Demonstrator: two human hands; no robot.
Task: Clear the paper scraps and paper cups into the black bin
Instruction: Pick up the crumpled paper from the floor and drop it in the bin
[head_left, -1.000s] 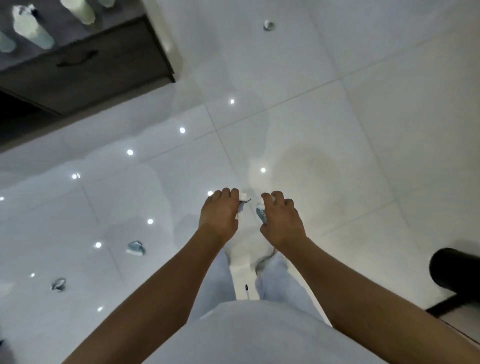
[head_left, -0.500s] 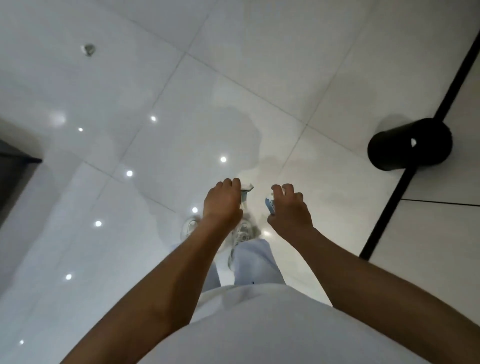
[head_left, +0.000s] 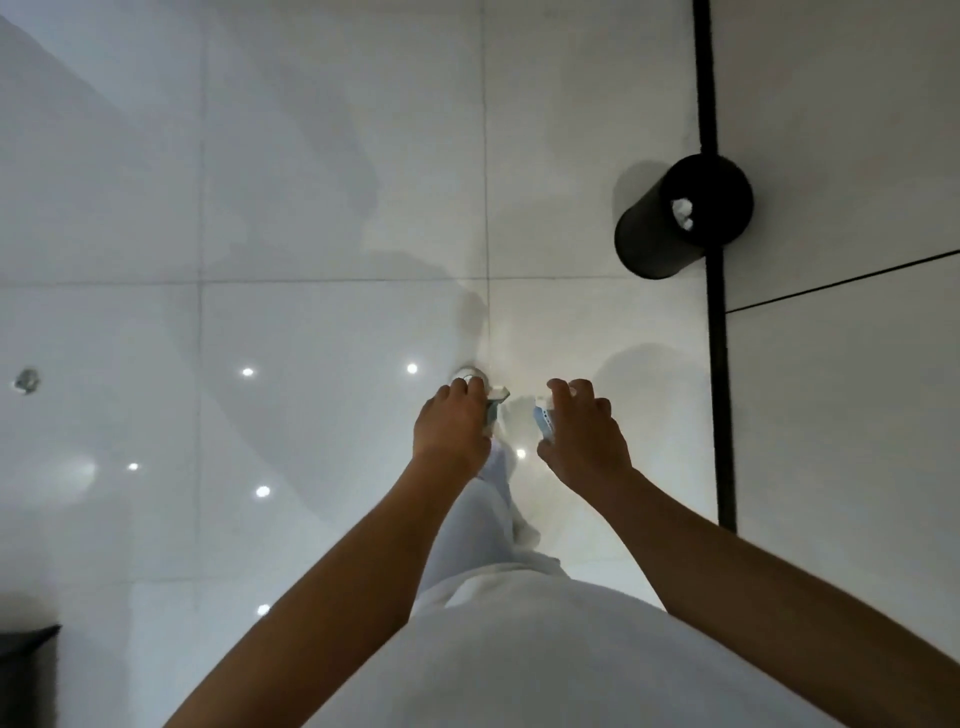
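Note:
My left hand (head_left: 453, 430) grips a crushed white and pale-blue paper cup (head_left: 494, 404); only a corner of it shows past my fingers. My right hand (head_left: 581, 436) grips another crushed paper cup (head_left: 544, 420) with a blue band. Both hands are held out over the glossy white floor, side by side and a little apart. The black bin (head_left: 670, 223) stands on the floor ahead and to the right, with white paper (head_left: 683, 213) visible inside its mouth. A small crumpled scrap (head_left: 26, 380) lies on the floor at far left.
A black strip (head_left: 714, 322) runs along the floor on the right, passing under the bin. My legs in pale trousers (head_left: 483, 525) are below my hands. A dark furniture corner (head_left: 23, 660) shows at the bottom left. Ceiling lights reflect in the tiles.
The view has swung right: the bin moved from the right edge toward the upper right middle and the dark cabinet left the view. Both hands keep gripping their cups.

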